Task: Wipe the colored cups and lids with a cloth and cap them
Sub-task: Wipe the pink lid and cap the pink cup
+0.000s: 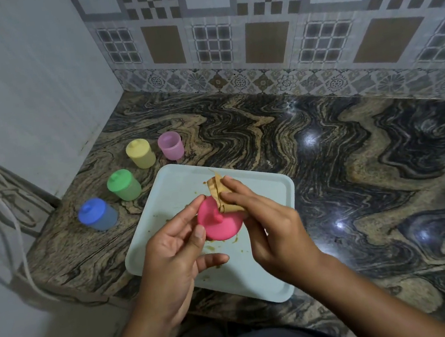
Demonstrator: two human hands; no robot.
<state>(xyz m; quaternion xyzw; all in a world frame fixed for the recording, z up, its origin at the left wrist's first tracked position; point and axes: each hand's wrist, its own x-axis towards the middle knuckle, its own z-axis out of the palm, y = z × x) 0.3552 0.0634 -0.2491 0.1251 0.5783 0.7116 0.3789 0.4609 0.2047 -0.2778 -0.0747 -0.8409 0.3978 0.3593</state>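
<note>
The worktop [360,177] runs into a back-left corner where a plain white wall meets a tiled wall. Its left edge drops away beside loose cables [2,216], and the whole right half lies bare and glossy.

A pale tray [178,186] sits near the front-left corner, its near corner close to the front edge. Along the left edge, behind the tray, four cups curve toward the back corner:
- The blue cup [97,214] is nearest the front and is capped.
- The green cup [124,185] comes next and is capped.
- The yellow cup [140,154] follows and is capped.
- The purple cup [171,146] is farthest back.

The cups stand apart from one another and off the tray.

Over the middle of the tray, the left hand [175,249] pinches the left rim of the pink lid [220,225] between thumb and forefinger, its other fingers loosely spread. The lid's knob faces up. The right hand [268,219] has its fingers pressed together, curled round a brown cloth [224,196] and holding it against the lid's far right side.

The tray holds brown smears and crumbs around and under the lid.

Whether the purple cup is capped is hard to make out. The hands cover much of the tray's middle, and whatever lies under the lid is hidden. The forearms are cut off by the lower border
</note>
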